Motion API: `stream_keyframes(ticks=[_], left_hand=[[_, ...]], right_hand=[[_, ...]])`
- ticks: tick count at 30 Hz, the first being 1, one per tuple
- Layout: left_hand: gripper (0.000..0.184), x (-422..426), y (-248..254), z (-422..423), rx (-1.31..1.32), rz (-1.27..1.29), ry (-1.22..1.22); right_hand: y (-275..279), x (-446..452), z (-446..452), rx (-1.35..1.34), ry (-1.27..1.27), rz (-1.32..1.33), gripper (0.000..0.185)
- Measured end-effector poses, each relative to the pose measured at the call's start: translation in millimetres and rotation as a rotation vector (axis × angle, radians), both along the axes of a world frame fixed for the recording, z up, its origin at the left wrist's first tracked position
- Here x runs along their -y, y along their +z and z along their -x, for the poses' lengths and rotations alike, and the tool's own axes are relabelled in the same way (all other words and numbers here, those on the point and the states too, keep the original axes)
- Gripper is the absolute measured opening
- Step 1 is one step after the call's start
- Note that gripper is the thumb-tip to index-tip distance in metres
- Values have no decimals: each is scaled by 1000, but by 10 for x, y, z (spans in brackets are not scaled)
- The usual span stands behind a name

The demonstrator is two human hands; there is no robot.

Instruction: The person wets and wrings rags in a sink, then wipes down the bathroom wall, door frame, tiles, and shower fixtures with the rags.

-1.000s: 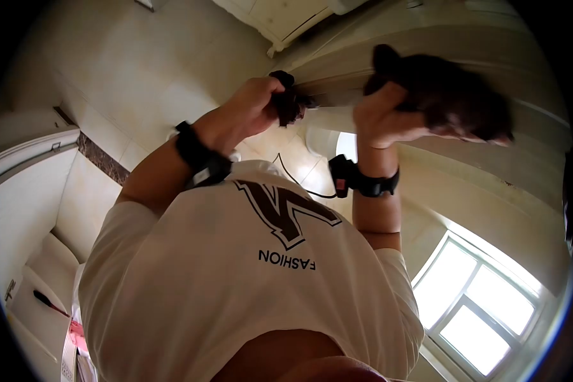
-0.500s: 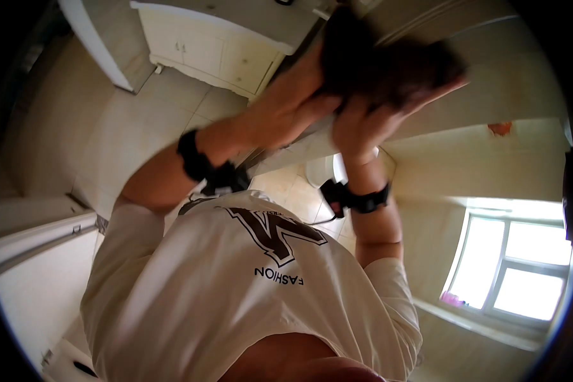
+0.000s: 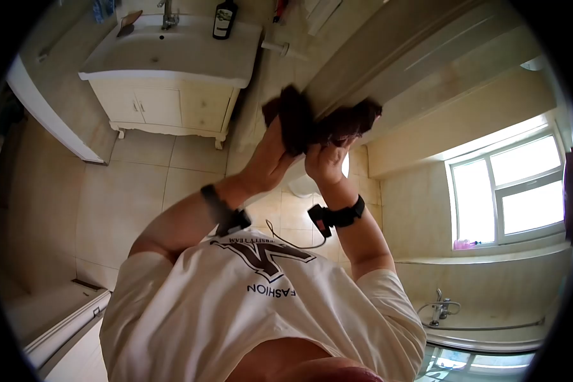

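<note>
A dark brown, crumpled cloth [image 3: 294,120] is bunched between my two hands in the upper middle of the view. My left hand [image 3: 268,158] grips its left part, fingers largely hidden behind the folds. On the right side, my right hand [image 3: 328,160] is closed around the other part of the cloth, its fingers curled. Past the cloth lies a long, smooth greyish-beige surface [image 3: 388,70]; whether the cloth touches it I cannot tell. Black straps with small boxes sit on both wrists.
A white washbasin [image 3: 165,60] on a cream cabinet [image 3: 165,105] stands at upper left, with a tap [image 3: 167,16] and a dark bottle [image 3: 223,19]. A white toilet [image 3: 304,184] is partly hidden behind my hands. A window [image 3: 509,191] and shower mixer [image 3: 440,309] are at right.
The view has shifted, bringing the whole washbasin and the shower mixer into sight. My hands and the cloth now appear lower and further left, less blurred; both still grip the cloth.
</note>
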State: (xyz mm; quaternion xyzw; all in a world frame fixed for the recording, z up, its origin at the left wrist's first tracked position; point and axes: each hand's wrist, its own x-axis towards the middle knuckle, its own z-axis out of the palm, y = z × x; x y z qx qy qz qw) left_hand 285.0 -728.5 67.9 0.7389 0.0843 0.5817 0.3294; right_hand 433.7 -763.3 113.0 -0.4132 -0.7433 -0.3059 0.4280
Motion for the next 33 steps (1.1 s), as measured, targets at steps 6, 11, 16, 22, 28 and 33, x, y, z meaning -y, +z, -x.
stream_keyframes(ticks=[6, 11, 16, 22, 28, 33], left_hand=[[40, 64, -216, 510, 126, 690, -259], [38, -67, -425, 735, 155, 568, -147], [35, 29, -793, 1040, 240, 820, -154], [36, 44, -1104, 1532, 176, 939, -149], [34, 42, -1161, 1709, 225, 929, -56], [36, 138, -1209, 1624, 264, 1009, -77]], right_hand=[[1585, -135, 23, -46, -278, -211, 78], [2727, -450, 499, -155, -227, -533, 47], [1432, -224, 387, -18, -366, -305, 95], [-79, 119, 577, -33, -479, 172, 33], [1537, -61, 348, 48, -552, -180, 84], [1643, -252, 480, 37, -423, -271, 90]])
